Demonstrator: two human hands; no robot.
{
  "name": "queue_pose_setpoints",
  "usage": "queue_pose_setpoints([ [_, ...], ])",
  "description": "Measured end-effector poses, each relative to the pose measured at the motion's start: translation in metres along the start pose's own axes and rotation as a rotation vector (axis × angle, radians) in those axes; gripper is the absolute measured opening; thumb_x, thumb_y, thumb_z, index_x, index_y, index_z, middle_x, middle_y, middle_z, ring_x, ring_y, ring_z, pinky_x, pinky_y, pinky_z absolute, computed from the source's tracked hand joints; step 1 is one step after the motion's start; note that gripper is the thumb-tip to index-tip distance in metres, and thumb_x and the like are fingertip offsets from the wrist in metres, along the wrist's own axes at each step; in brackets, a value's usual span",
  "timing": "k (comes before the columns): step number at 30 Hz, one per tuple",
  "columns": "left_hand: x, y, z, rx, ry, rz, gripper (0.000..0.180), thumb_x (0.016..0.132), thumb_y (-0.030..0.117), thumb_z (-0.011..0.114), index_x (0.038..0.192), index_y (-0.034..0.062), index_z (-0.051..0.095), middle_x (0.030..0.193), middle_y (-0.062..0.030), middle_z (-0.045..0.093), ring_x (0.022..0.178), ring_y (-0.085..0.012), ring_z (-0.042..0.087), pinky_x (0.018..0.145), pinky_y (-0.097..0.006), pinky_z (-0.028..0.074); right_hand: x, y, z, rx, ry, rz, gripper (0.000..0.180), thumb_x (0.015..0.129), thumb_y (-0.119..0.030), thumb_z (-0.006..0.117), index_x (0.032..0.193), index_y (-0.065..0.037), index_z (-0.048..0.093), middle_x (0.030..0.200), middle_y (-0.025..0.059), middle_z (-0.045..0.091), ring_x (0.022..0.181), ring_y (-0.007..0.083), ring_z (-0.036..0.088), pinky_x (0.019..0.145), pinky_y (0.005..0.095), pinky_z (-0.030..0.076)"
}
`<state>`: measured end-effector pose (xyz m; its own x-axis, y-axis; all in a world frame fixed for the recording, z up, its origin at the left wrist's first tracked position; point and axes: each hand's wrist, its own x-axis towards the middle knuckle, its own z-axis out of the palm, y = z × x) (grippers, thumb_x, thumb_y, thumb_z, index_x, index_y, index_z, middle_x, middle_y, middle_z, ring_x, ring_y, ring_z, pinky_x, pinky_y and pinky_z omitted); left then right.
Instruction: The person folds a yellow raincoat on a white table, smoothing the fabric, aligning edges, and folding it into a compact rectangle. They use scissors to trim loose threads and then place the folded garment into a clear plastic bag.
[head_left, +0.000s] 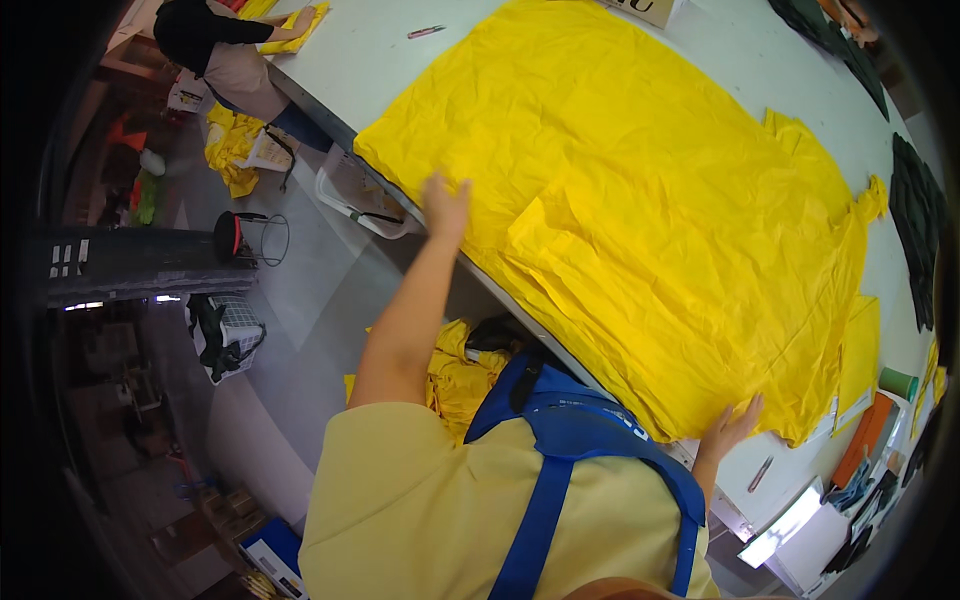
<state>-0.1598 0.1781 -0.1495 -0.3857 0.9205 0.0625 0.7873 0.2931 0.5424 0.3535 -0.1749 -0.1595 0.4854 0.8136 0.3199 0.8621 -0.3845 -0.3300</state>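
Note:
A large, creased sheet of thin yellow fabric (620,200) lies spread over the white table (370,60), a loose fold raised near its front edge. My left hand (447,208), a little blurred, is at the fabric's left front edge with its fingers apart. Farther right, my right hand (728,430) lies beside the near right corner, fingers stretched out. Neither hand shows anything gripped; whether the fingertips press on the cloth I cannot tell.
Pens (761,474) lie on the table, with dark cloth (915,230) along its far right side. A co-worker (245,70) handles yellow cloth at the far left. Below the edge are a white basket (365,210) and more yellow fabric (465,375). A dark pillar (140,262) stands left.

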Motion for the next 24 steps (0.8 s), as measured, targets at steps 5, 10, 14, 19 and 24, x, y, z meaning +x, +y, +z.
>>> queue_pose_setpoints([
  [5,0.06,-0.051,-0.01,0.014,0.002,-0.472,0.077,0.066,0.026,0.083,0.123,-0.0078,0.044,0.119,-0.0295,0.051,0.108,-0.0444,0.054,0.091,-0.042,0.048,-0.082,0.004,-0.054,-0.187,-0.371,-0.245,0.044,0.082,-0.016,0.063,0.126,-0.019,0.056,0.14,0.0131,0.044,0.132,0.0365,0.035,0.108,0.0486,0.025],
  [10,0.068,-0.084,-0.008,-1.074,-0.171,-0.765,0.045,0.078,-0.009,0.066,0.12,-0.0055,0.05,0.116,-0.0183,0.058,0.102,-0.0357,0.059,0.084,-0.047,0.053,-0.051,-0.029,-0.045,-0.091,-0.468,-0.31,0.04,0.078,-0.013,0.063,0.118,-0.014,0.061,0.13,0.0115,0.051,0.128,0.0345,0.04,0.108,0.0489,0.027],
  [14,0.049,-0.084,-0.05,-1.241,-0.253,-0.822,0.042,0.086,0.001,0.059,0.127,0.0028,0.048,0.123,-0.0153,0.056,0.113,-0.035,0.054,0.096,-0.051,0.045,-0.045,-0.023,-0.061,0.018,-0.569,-0.211,0.031,0.082,-0.011,0.058,0.113,-0.006,0.06,0.12,0.0146,0.057,0.125,0.035,0.044,0.109,0.047,0.028],
  [19,0.058,-0.001,-0.111,-1.391,-0.39,-0.569,0.042,0.09,0.007,0.055,0.13,-0.001,0.045,0.13,-0.0161,0.053,0.121,-0.0326,0.049,0.102,-0.048,0.041,-0.032,0.017,-0.11,0.056,-0.323,0.245,0.019,0.094,-0.014,0.047,0.098,0.001,0.057,0.094,0.0207,0.06,0.097,0.039,0.057,0.086,0.0422,0.044],
  [24,0.166,0.049,-0.038,-1.027,-0.359,-0.449,0.024,0.088,0.005,0.059,0.111,-0.0013,0.052,0.104,-0.0143,0.058,0.096,-0.0258,0.059,0.076,-0.036,0.054,0.118,0.012,-0.087,0.003,-0.136,0.103,0.028,0.098,-0.025,0.044,0.096,0.001,0.055,0.093,0.0222,0.059,0.089,0.0403,0.056,0.075,0.0411,0.044],
])
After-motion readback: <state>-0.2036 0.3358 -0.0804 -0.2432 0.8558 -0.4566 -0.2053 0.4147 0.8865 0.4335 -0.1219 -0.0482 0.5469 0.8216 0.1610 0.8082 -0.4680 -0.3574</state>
